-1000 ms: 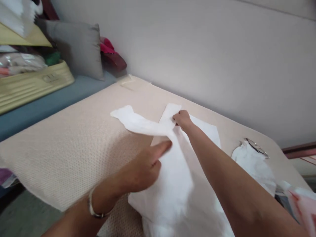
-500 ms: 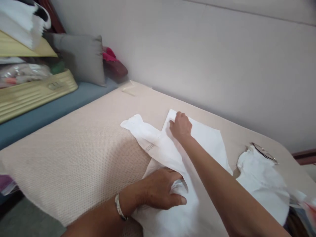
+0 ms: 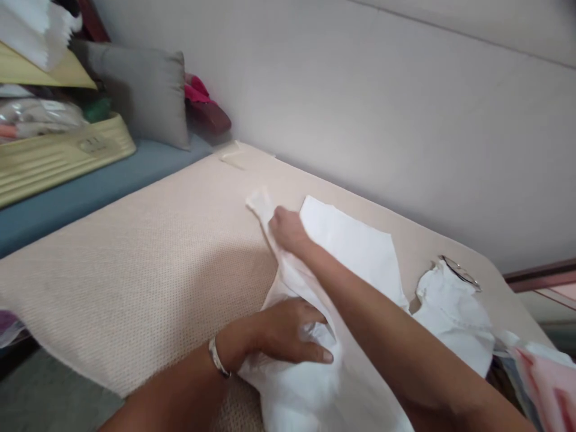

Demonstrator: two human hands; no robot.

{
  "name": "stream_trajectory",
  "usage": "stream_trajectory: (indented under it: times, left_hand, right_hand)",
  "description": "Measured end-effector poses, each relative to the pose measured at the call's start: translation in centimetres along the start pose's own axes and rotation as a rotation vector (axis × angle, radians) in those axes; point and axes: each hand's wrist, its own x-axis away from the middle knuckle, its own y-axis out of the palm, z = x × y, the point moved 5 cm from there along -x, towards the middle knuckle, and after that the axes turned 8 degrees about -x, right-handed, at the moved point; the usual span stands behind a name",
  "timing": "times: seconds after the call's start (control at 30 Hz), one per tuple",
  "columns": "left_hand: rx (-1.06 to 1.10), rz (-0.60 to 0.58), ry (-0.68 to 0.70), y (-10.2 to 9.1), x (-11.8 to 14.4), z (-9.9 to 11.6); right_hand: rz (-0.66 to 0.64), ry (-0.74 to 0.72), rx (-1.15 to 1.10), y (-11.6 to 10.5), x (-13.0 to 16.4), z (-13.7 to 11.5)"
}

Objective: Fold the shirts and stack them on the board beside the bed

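While spread over the beige table (image 3: 135, 252), white garment (image 3: 342, 252) pinned under both hands; left hand (image 3: 288, 333) pressed down mid-cloth, fingers curled into a fold; right hand (image 3: 288, 231) loosely closed, pinching the far strip.

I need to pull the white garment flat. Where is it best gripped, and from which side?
Probably at the narrow strap end of the garment, coming from the far left. It is a thin free tab lying flat on the table, easy to pinch, just past the right hand. The left hand already bunches the near part, so a pull there would stretch the cloth between them.
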Motion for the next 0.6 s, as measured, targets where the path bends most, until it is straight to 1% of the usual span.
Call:
stream_trajectory:
  times: [0.07, 0.13, 0.17, 0.2, 0.23, 0.27, 0.3, 0.37, 0.43, 0.5, 0.6]
  left_hand:
    - [0.093, 0.005, -0.024, -1.3, 0.4, -0.3]
    - [0.227, 0.091, -0.101, -3.1, 1.1, -0.7]
    - [0.312, 0.147, -0.152, -4.0, 1.5, -1.0]
    - [0.402, 0.190, -0.200, -4.6, 1.9, -1.3]
    - [0.485, 0.206, -0.240, -4.9, 2.3, -1.5]
    - [0.548, 0.183, -0.267, -4.9, 2.5, -1.6]
    - [0.581, 0.134, -0.289, -4.6, 2.6, -1.7]
    - [0.569, 0.018, -0.330, -3.7, 2.7, -1.9]
    - [0.510, -0.058, -0.372, -2.8, 2.7, -2.4]
    - [0.451, -0.085, -0.404, -2.4, 2.6, -2.8]
    - [0.342, -0.132, -0.420, -2.4, 2.4, -2.7]
  right_hand:
    - [0.196, 0.037, -0.250, -4.4, 0.8, 3.6]
    - [0.448, 0.118, -0.431, -8.4, 3.0, 7.9]
    - [0.562, 0.153, -0.485, -9.9, 4.5, 10.0]
    - [0.648, 0.194, -0.528, -11.0, 6.2, 11.9]
    - [0.722, 0.230, -0.568, -11.8, 7.8, 13.6]
    - [0.785, 0.259, -0.608, -12.2, 9.4, 15.0]
    - [0.839, 0.287, -0.648, -12.4, 10.8, 16.3]
    - [0.931, 0.336, -0.712, -12.4, 12.9, 18.4]
    - [0.991, 0.381, -0.752, -12.3, 13.8, 19.9]
    - [1.020, 0.416, -0.749, -12.5, 13.4, 20.9]
    - [1.054, 0.437, -0.691, -13.0, 10.9, 21.7]
